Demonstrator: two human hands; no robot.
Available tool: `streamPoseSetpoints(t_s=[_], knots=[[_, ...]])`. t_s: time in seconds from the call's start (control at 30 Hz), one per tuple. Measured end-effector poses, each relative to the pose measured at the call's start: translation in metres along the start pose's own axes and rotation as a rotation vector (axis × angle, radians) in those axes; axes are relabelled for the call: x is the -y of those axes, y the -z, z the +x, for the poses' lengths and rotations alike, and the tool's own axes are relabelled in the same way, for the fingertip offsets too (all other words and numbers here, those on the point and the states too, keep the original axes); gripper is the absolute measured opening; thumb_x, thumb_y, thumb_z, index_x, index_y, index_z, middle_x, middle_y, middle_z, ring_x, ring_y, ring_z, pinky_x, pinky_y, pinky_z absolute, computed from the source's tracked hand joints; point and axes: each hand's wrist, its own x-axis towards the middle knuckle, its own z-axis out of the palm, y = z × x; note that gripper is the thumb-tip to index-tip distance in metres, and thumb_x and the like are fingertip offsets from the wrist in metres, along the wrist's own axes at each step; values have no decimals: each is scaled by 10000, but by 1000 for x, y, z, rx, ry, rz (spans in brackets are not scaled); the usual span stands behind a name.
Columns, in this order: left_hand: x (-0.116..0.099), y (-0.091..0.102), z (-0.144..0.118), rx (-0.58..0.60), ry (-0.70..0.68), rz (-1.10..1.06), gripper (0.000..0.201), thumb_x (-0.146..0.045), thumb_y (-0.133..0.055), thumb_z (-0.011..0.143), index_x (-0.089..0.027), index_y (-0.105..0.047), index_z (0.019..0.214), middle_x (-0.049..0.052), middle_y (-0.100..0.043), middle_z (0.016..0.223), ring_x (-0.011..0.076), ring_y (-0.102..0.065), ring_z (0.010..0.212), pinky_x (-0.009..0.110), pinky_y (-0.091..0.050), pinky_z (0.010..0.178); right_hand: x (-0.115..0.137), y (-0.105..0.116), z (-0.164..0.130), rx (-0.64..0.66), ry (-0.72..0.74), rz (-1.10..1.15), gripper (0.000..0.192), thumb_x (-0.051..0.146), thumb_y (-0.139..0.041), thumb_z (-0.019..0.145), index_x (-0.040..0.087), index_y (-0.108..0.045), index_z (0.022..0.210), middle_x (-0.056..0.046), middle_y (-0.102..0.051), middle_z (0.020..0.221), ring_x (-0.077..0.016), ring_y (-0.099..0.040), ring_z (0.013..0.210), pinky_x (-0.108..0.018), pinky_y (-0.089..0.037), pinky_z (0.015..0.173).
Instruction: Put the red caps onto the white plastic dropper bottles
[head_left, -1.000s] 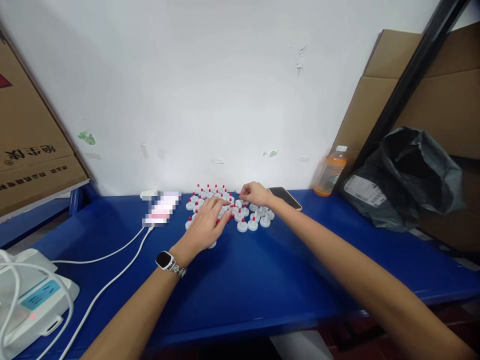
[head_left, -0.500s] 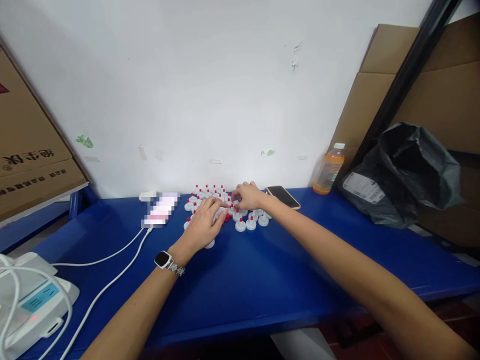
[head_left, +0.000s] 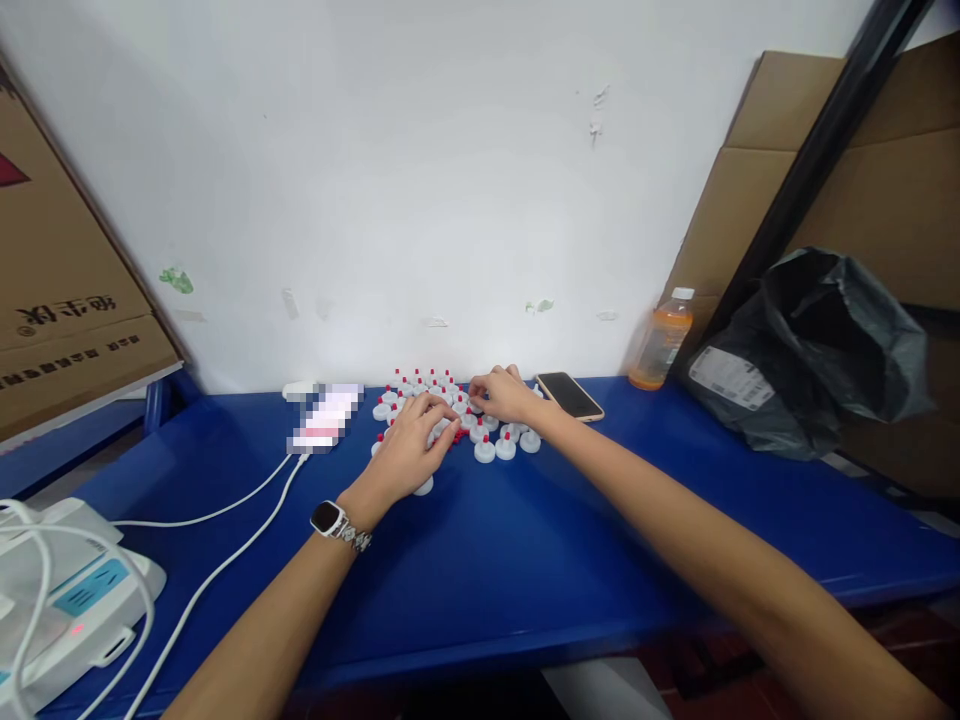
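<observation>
— White plastic caps with red tips (head_left: 480,438) cluster at the blue desk's (head_left: 525,560) back. Hands?
— Left hand (head_left: 409,450) lies flat, fingers spread, on them; right hand (head_left: 506,393) curls, fingertips pinching among caps.

Left hand (head_left: 409,452): palm down, fingers extended forward, watch on wrist. Right hand (head_left: 508,394): palm down, fingers curled, arm outstretched.
</observation>
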Motion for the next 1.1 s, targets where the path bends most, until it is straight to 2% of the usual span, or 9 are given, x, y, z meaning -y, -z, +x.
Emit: streamPoseSetpoints(t_s=[0.13,0.27,0.33,0.47,0.63,0.8,0.9,1.0,1.1], knots=[[-1,1,0,-2,-8,-10,253,-364,-437,994,-230,-652,1005,69,-581,1105,234,-528,1093,439,-436,1012,-1,-7,1,-5,-201,108,206,342,-586,877,233,-760,878,-71,-746,954,-287,-537,1093,-400,-300,926],[-2,1,-1,0,-8,-15,255,-369,-435,994,-232,-650,995,69,-584,1101,235,-532,1090,442,-437,1013,1,-8,7,-19,-301,237,179,342,-611,860,240,-758,874,-18,-753,864,-211,-622,939,-392,-297,940],[-3,2,-1,-2,-5,-10,254,-373,-439,993,-233,-651,991,68,-584,1099,234,-534,1086,442,-438,1012,1,-9,9,-31,-289,233,179,341,-608,858,238,-754,853,-11,-753,845,-197,-636,900,-402,-285,950],[-3,3,-2,-7,3,1,255,-378,-441,993,-237,-653,1004,70,-582,1121,239,-533,1096,436,-456,976,0,-6,8,-41,-244,162,203,350,-586,872,241,-757,866,-32,-759,882,-228,-628,968,-413,-285,958],[-4,5,-2,-8,17,5,257,-385,-443,992,-235,-652,1007,68,-584,1135,240,-536,1103,437,-461,966,4,10,-10,-134,-229,252,259,334,-517,919,238,-756,946,-41,-758,1007,-210,-636,944,-376,-328,942],[-4,2,0,-20,-12,3,247,-372,-444,994,-230,-641,1042,65,-584,1118,234,-532,1098,431,-450,980,7,11,-29,-56,-92,162,250,374,-559,896,253,-777,876,-36,-764,909,-261,-592,1044,-401,-273,968],[-5,1,3,-22,-28,33,254,-371,-435,995,-227,-642,1020,70,-585,1107,239,-538,1079,433,-459,959,5,7,-32,-45,-109,155,267,369,-538,904,247,-773,869,-44,-756,863,-262,-580,1045,-390,-273,952],[-5,1,12,-9,-52,76,260,-365,-429,993,-222,-647,988,76,-585,1100,243,-544,1055,436,-468,942,0,6,-30,-113,-148,142,248,351,-533,895,246,-750,954,-47,-748,944,-267,-561,1076,-390,-271,941],[-4,-1,23,-8,-83,98,260,-352,-429,990,-214,-649,981,82,-581,1089,244,-543,1033,442,-471,937,-1,6,-26,-92,-150,90,265,334,-539,880,228,-744,1008,-72,-745,948,-283,-553,1076,-401,-260,927]])
